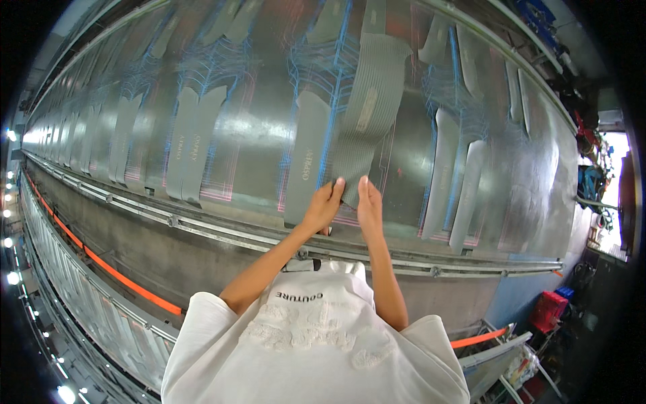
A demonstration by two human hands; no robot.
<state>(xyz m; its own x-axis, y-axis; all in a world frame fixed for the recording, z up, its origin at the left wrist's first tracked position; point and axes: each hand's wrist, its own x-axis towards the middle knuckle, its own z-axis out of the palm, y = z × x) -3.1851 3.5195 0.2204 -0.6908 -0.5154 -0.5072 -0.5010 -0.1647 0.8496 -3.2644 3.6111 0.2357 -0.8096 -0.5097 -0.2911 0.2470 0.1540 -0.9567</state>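
Observation:
A long grey ribbed fabric piece (373, 97) stretches over the table from its far side towards me, with a pale printed patch in its middle. At its near end, my left hand (325, 205) pinches the left corner between thumb and fingers. My right hand (369, 204) grips the right corner, thumb on top. The near end looks slightly lifted, though the fingers underneath are hidden. Just left of it a smooth grey fabric piece (309, 145) with pale lettering lies flat between blue marking lines.
The long metal table (259, 135) bears blue and pink lines and several grey fabric pieces (437, 172). A metal rail (222, 236) runs along its near edge, against my front. Behind me are orange bars (128, 276); a red crate (548, 310) stands to the right.

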